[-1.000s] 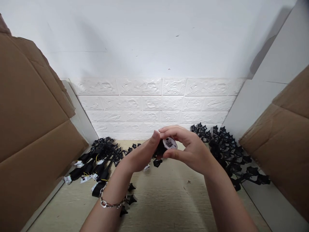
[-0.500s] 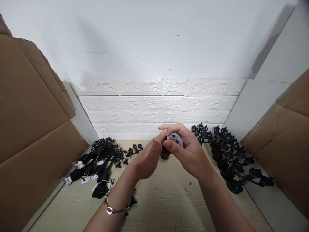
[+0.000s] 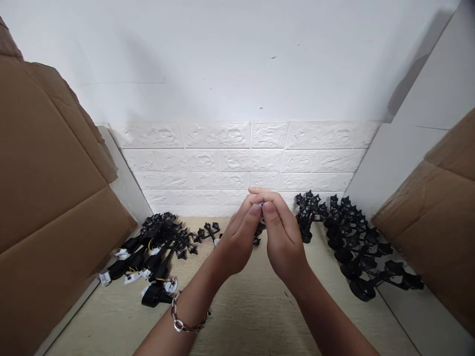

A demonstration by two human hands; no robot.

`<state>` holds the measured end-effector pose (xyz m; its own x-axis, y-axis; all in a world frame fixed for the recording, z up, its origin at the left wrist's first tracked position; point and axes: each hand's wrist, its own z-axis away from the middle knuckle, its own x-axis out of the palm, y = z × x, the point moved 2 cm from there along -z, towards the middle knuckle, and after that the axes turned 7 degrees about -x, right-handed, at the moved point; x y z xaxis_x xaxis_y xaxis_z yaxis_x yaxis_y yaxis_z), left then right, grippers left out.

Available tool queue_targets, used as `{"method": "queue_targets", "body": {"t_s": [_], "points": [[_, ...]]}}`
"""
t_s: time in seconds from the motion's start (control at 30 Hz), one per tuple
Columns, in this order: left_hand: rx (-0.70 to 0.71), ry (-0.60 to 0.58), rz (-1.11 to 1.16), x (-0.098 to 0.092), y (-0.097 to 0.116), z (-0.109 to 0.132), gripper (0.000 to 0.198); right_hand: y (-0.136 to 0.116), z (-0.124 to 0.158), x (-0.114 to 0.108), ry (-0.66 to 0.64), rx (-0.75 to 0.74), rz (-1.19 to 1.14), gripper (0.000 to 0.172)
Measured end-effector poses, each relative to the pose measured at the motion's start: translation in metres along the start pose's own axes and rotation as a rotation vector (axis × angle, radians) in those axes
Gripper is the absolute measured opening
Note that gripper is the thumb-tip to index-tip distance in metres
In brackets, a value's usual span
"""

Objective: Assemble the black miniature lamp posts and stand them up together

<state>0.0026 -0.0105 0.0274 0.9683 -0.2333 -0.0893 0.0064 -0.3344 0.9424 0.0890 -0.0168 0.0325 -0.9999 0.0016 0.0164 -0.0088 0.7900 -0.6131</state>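
Note:
My left hand [image 3: 236, 242], with a chain bracelet at the wrist, and my right hand [image 3: 286, 242] are cupped together, thumbs side by side on top. Between them they grip a black miniature street lamp [image 3: 257, 241]; only a small dark part shows, the rest being hidden by my palms and fingers. Left of my hands lies a heap of similar black lamps [image 3: 159, 242], some with white round bases and yellow wires hanging loose. One more lamp [image 3: 210, 229] lies just behind my left forearm.
Rows of black miniature lamps [image 3: 345, 237] stand or lean on the right, with round black bases. Cardboard sheets [image 3: 55, 163] line the left side, and another cardboard [image 3: 438, 217] the right. A white brick-patterned wall [image 3: 233, 160] closes the back of the table [image 3: 252, 306].
My hands have closed together over the lamp, covering the white round base that showed before. My right thumb has swung upright beside the left one.

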Motion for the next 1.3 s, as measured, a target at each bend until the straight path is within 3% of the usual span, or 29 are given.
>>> {"method": "queue_targets", "body": {"t_s": [0.3,0.43,0.6,0.73,1.03,1.3], "points": [[-0.010,0.128,-0.030,0.000,-0.009,-0.003,0.036,0.019,0.006,0.009,0.164,0.274,-0.309,0.024],[0.017,0.214,-0.097,0.001,-0.011,-0.002,0.034,0.018,0.010,0.013,0.247,0.218,-0.237,0.021],[0.145,0.120,-0.173,0.007,-0.005,0.001,0.027,0.013,0.011,0.013,0.333,0.147,-0.149,0.020],[0.190,0.093,-0.210,0.008,-0.004,0.003,0.022,0.012,0.012,0.012,0.334,0.129,-0.204,0.022],[0.077,0.150,-0.085,0.009,-0.004,0.002,0.020,0.013,0.014,0.013,0.300,0.120,-0.159,0.020],[0.177,0.225,-0.030,0.014,-0.001,0.004,0.027,0.003,0.016,0.015,0.293,0.039,-0.131,0.022]]}}
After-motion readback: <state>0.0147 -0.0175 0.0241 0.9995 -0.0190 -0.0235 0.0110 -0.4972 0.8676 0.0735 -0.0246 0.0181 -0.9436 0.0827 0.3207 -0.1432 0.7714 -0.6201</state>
